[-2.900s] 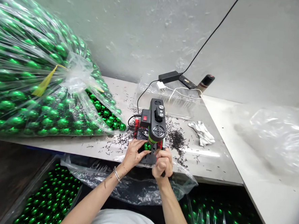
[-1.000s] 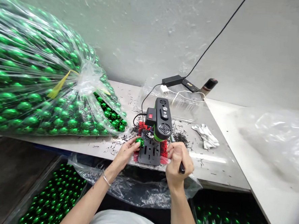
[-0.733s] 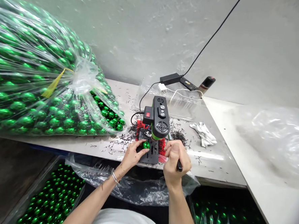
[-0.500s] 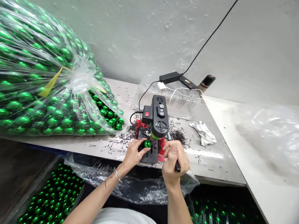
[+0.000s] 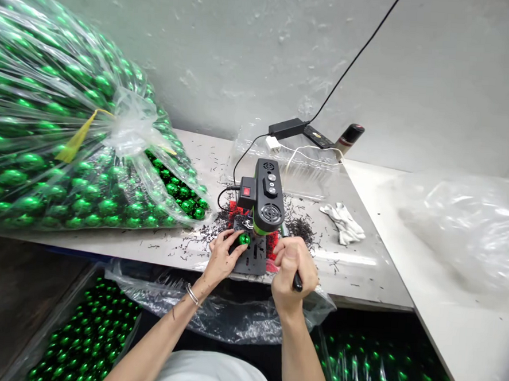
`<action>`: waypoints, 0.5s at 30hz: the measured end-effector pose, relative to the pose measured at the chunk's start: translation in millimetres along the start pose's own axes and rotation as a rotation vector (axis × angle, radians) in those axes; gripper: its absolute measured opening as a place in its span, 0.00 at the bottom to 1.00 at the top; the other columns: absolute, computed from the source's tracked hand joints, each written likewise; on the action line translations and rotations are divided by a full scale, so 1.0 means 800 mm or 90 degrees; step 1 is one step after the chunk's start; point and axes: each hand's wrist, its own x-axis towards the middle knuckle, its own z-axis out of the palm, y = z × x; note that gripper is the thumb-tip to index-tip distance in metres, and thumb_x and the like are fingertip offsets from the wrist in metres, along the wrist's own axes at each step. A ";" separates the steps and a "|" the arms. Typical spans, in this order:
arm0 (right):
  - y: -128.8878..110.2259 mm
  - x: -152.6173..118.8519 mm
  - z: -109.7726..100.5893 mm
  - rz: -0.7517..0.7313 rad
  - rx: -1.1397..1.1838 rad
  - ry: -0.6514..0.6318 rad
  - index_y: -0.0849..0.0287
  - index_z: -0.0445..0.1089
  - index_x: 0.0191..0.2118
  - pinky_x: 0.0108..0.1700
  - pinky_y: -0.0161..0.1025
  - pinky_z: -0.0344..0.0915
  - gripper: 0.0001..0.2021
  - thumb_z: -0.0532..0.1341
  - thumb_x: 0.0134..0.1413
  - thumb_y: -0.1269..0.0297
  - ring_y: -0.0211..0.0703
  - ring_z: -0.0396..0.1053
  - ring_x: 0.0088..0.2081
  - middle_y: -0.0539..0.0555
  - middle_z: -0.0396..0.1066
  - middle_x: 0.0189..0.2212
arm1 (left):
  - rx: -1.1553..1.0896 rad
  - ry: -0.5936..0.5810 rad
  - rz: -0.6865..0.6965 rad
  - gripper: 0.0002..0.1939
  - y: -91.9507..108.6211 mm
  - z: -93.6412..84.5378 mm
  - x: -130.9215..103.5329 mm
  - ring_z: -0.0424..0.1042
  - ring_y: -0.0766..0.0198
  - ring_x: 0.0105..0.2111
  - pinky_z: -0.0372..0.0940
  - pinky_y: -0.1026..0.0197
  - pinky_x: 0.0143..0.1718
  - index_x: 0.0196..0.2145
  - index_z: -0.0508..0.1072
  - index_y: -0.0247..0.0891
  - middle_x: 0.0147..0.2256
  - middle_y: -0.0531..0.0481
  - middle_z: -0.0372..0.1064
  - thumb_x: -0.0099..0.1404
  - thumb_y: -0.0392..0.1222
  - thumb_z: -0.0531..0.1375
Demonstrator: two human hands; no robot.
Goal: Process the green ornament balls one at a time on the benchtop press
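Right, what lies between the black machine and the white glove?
Small dark bits, scattered and heaped on the tabletop, lie between the black machine and the white glove; the head view shows it.

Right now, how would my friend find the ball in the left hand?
Right of the big tied bag stands a black machine with a red switch. At its slotted plate is the left hand. The shiny green ball is between its fingers, the only ball held by a hand.

The person wears a white cloth top (image 5: 213,375) and a round, silver metal bangle (image 5: 192,295); both forearms (image 5: 301,343) are bare.
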 end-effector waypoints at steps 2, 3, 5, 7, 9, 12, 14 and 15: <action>-0.001 0.001 0.001 0.008 -0.001 0.002 0.56 0.59 0.24 0.29 0.38 0.60 0.16 0.51 0.65 0.73 0.36 0.64 0.26 0.48 0.63 0.23 | 0.005 -0.011 -0.002 0.16 0.000 -0.001 0.001 0.63 0.50 0.60 0.54 0.46 0.61 0.52 0.77 0.49 0.54 0.44 0.69 0.66 0.42 0.62; -0.002 0.002 0.001 0.012 -0.002 0.004 0.56 0.59 0.24 0.29 0.38 0.60 0.16 0.51 0.65 0.72 0.36 0.64 0.26 0.48 0.63 0.23 | 0.008 -0.014 -0.004 0.16 0.000 -0.001 0.001 0.63 0.50 0.60 0.54 0.46 0.61 0.52 0.77 0.49 0.54 0.44 0.69 0.66 0.42 0.62; -0.004 0.004 0.002 0.018 -0.004 0.008 0.56 0.59 0.24 0.30 0.37 0.60 0.16 0.51 0.65 0.72 0.36 0.64 0.26 0.48 0.63 0.23 | 0.016 -0.015 -0.004 0.16 0.000 0.000 0.001 0.62 0.49 0.61 0.53 0.45 0.62 0.52 0.77 0.48 0.55 0.44 0.68 0.67 0.42 0.62; -0.006 0.007 0.002 0.026 -0.003 0.010 0.56 0.59 0.24 0.29 0.37 0.60 0.16 0.51 0.65 0.71 0.36 0.64 0.26 0.48 0.62 0.22 | 0.023 -0.015 0.004 0.16 0.000 0.002 0.000 0.62 0.49 0.62 0.53 0.45 0.62 0.52 0.77 0.47 0.56 0.43 0.68 0.66 0.42 0.63; -0.007 0.010 0.003 0.032 0.003 0.011 0.56 0.59 0.24 0.29 0.37 0.60 0.16 0.52 0.65 0.71 0.36 0.64 0.26 0.48 0.62 0.22 | 0.030 -0.020 0.024 0.16 0.000 0.004 -0.001 0.61 0.49 0.62 0.52 0.45 0.62 0.52 0.76 0.47 0.56 0.43 0.69 0.66 0.43 0.63; -0.008 0.012 0.003 0.030 0.011 0.014 0.56 0.59 0.24 0.29 0.37 0.60 0.16 0.52 0.65 0.71 0.36 0.64 0.26 0.48 0.62 0.22 | 0.038 -0.032 0.069 0.17 0.002 0.005 -0.002 0.62 0.48 0.61 0.50 0.43 0.63 0.52 0.76 0.45 0.54 0.43 0.72 0.65 0.43 0.64; -0.007 0.011 0.002 0.024 0.010 0.013 0.56 0.60 0.24 0.30 0.37 0.60 0.16 0.52 0.65 0.72 0.36 0.64 0.26 0.48 0.62 0.22 | 0.035 -0.040 0.104 0.17 0.004 0.005 -0.002 0.63 0.47 0.59 0.49 0.42 0.63 0.51 0.76 0.44 0.53 0.42 0.74 0.65 0.43 0.64; -0.006 0.010 0.002 0.021 0.007 0.012 0.56 0.60 0.24 0.30 0.37 0.60 0.16 0.52 0.65 0.72 0.36 0.65 0.26 0.48 0.62 0.22 | 0.032 -0.043 0.117 0.17 0.004 0.006 -0.002 0.64 0.47 0.59 0.49 0.41 0.63 0.51 0.76 0.43 0.52 0.42 0.74 0.65 0.44 0.64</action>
